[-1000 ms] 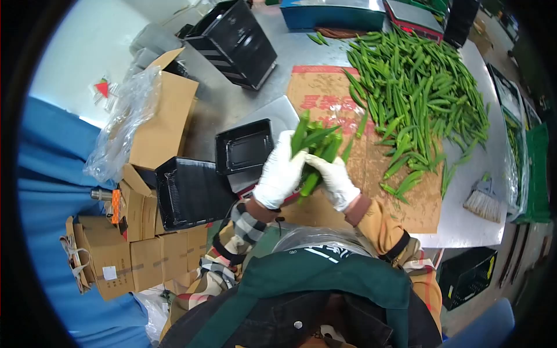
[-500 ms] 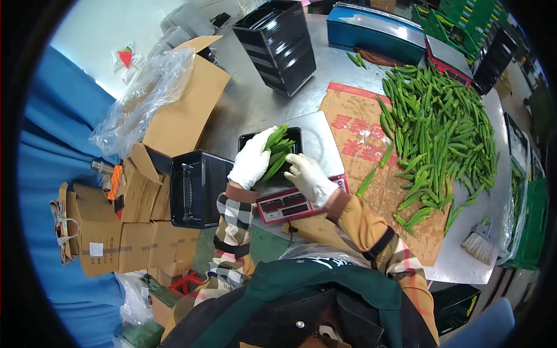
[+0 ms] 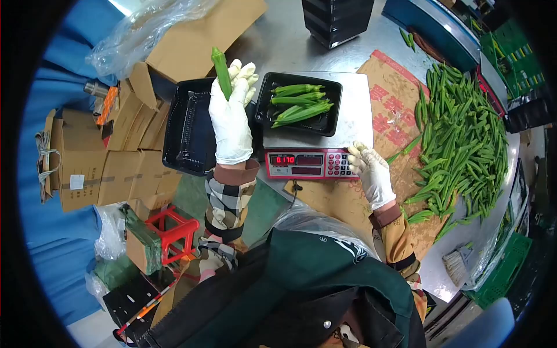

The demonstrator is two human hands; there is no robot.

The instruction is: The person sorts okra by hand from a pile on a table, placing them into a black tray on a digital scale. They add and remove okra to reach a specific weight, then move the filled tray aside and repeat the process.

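My left hand (image 3: 231, 124), in a white glove, is closed on an okra pod (image 3: 221, 72) that points upward above the left edge of the black tray (image 3: 329, 124). Several okra pods (image 3: 301, 104) lie side by side in that tray. It rests on the metal plate of a red and silver weighing scale (image 3: 355, 116), whose lit display (image 3: 285, 159) reads 0.170. My right hand (image 3: 372, 177), also gloved, hovers by the scale's front right corner, fingers loosely curled and apart, with nothing visible in them.
An empty black tray (image 3: 174, 139) sits left of the scale. A large okra heap (image 3: 464, 139) spreads over flattened cardboard (image 3: 383, 110) at right. Stacked black trays (image 3: 338, 23) stand behind. Cardboard boxes (image 3: 81, 156), a red stool (image 3: 184, 232) and a brush (image 3: 456, 264) are around.
My left hand has lifted away from the tray with an okra pod. My right hand has drawn back toward the scale's front right corner. Okra in the tray now lies exposed; the view has shifted.
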